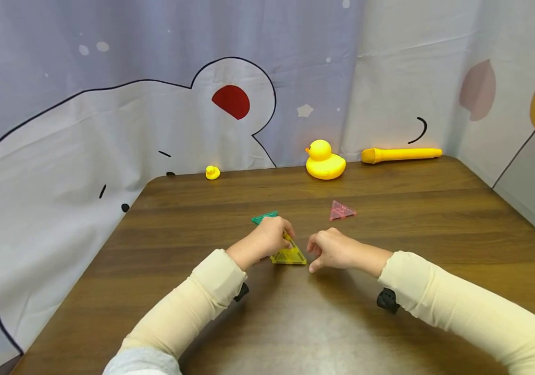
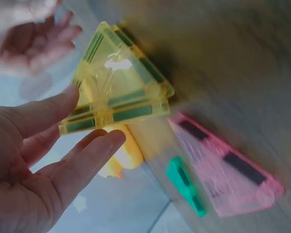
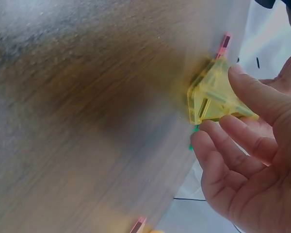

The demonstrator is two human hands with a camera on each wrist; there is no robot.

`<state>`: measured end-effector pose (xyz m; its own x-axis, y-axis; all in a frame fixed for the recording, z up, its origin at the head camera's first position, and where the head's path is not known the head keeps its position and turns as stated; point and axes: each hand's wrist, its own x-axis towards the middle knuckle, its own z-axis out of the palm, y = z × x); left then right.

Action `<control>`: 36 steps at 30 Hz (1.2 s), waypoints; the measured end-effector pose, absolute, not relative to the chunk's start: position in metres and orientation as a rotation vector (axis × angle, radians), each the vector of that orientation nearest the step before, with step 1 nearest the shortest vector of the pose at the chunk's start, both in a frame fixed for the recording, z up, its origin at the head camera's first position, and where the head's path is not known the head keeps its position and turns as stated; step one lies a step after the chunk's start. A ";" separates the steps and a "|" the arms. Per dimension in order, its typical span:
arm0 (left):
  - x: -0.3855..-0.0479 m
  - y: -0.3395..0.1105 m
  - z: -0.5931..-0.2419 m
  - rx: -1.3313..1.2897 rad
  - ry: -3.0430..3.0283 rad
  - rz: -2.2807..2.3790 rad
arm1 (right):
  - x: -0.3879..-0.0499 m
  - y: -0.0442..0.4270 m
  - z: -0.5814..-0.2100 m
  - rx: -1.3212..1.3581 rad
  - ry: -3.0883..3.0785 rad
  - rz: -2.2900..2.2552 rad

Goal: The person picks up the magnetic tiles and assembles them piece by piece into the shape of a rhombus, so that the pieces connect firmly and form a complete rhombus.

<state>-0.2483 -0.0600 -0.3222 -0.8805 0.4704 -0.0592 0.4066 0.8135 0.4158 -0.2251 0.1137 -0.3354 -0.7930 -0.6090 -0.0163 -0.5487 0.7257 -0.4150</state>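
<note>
My left hand (image 1: 267,237) pinches a yellow magnetic-tile pyramid (image 1: 289,254) standing on the table. In the left wrist view its thumb lies against one corner of the yellow tiles (image 2: 119,80), with the fingers just below. My right hand (image 1: 335,249) hovers close to the pyramid's right side, fingers loosely bent and holding nothing. A green triangle tile (image 1: 264,216) lies behind the left hand, partly covered by it. One pink triangle tile (image 1: 342,210) lies farther back on the right. Beside the pyramid, another pink tile (image 2: 228,170) shows in the left wrist view; the left hand mostly hides it from the head view.
Along the back edge of the brown wooden table (image 1: 192,229) stand a small yellow duck (image 1: 212,172), a larger yellow duck (image 1: 325,161) and a yellow toy microphone (image 1: 400,154). A printed curtain (image 1: 154,120) hangs right behind the table and at its sides.
</note>
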 end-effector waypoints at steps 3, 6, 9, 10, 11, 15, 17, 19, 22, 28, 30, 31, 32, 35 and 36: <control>-0.256 -0.063 -0.322 0.599 2.872 0.589 | -0.226 0.117 -0.334 -0.939 2.770 -0.580; -0.261 -0.068 -0.321 0.539 2.900 0.545 | -0.228 0.122 -0.335 -0.922 2.778 -0.561; -0.264 -0.078 -0.320 0.490 2.904 0.533 | -0.233 0.128 -0.338 -0.902 2.798 -0.545; -0.264 -0.081 -0.320 0.476 2.903 0.535 | -0.235 0.131 -0.338 -0.896 2.804 -0.542; -0.264 -0.084 -0.320 0.465 2.904 0.537 | -0.238 0.134 -0.339 -0.890 2.809 -0.542; -0.267 -0.097 -0.320 0.428 2.905 0.531 | -0.248 0.146 -0.340 -0.862 2.833 -0.556; -0.268 -0.104 -0.320 0.411 2.903 0.537 | -0.252 0.152 -0.341 -0.834 2.849 -0.564; -0.268 -0.111 -0.320 0.403 2.889 0.560 | -0.256 0.156 -0.341 -0.807 2.864 -0.560; -0.265 -0.122 -0.318 0.342 2.893 0.576 | -0.260 0.161 -0.341 -0.746 2.868 -0.564; -0.256 -0.137 -0.325 0.159 2.900 0.326 | -0.265 0.171 -0.339 -0.683 2.875 -0.565; -0.252 -0.138 -0.330 0.162 2.857 0.273 | -0.267 0.172 -0.339 -0.683 2.878 -0.563; -0.250 -0.138 -0.333 0.172 2.838 0.264 | -0.267 0.172 -0.340 -0.690 2.877 -0.560; -0.248 -0.137 -0.335 0.173 2.820 0.275 | -0.267 0.171 -0.342 -0.706 2.876 -0.553; -0.243 -0.134 -0.339 0.174 2.801 0.318 | -0.267 0.162 -0.347 -0.784 2.862 -0.540; -0.242 -0.133 -0.340 0.170 2.799 0.334 | -0.265 0.157 -0.348 -0.809 2.854 -0.531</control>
<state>-0.2423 -0.1327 -0.3403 -0.9429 0.1532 -0.2959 0.0792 0.9656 0.2477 -0.2649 0.1570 -0.3481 -0.8484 -0.5287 -0.0270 -0.4836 0.7948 -0.3666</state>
